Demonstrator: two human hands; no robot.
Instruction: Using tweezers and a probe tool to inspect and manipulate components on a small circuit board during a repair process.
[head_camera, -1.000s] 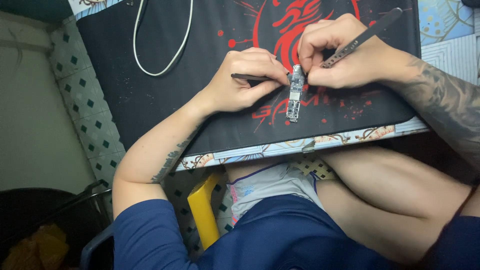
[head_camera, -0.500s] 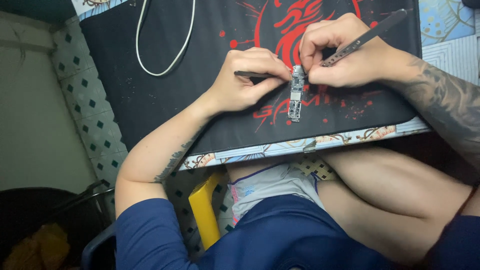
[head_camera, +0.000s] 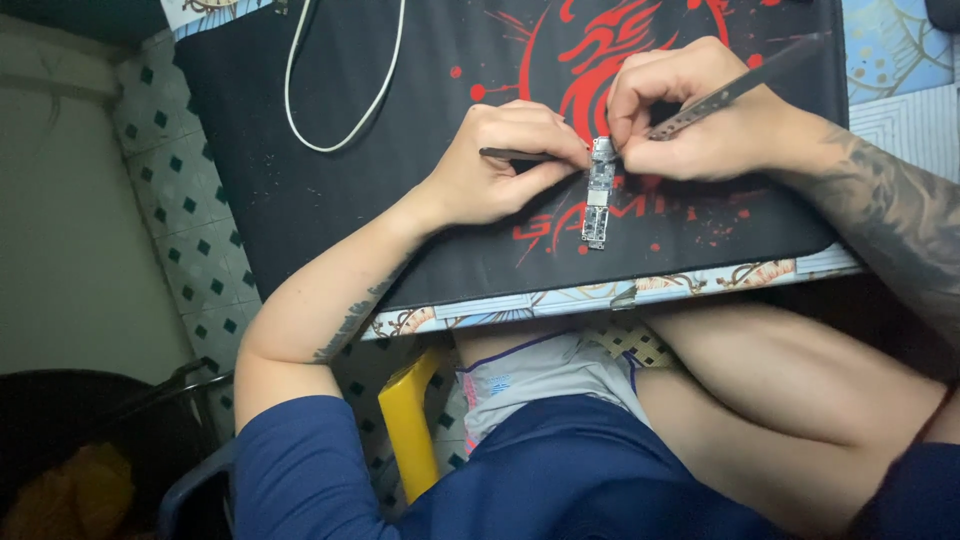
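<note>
A narrow circuit board (head_camera: 598, 200) lies lengthwise on a black desk mat (head_camera: 300, 190) with a red dragon print. My left hand (head_camera: 500, 165) rests on the mat just left of the board, fingers closed on a thin dark tool whose end sticks out to the left. My right hand (head_camera: 690, 120) is at the board's far end, pinching a slim metal tool (head_camera: 745, 85) that slants up to the right. The fingertips of both hands meet at the board's top; the tool tips are hidden under them.
A white cable (head_camera: 345, 110) loops across the mat's upper left. The mat lies on a patterned table top (head_camera: 600, 296) whose front edge is near my lap. Tiled floor (head_camera: 190, 230), a yellow stool (head_camera: 410, 420) and a dark chair are below left.
Both hands and the board have stayed almost in place. The left hand's fingers have shifted slightly toward the board's top end.
</note>
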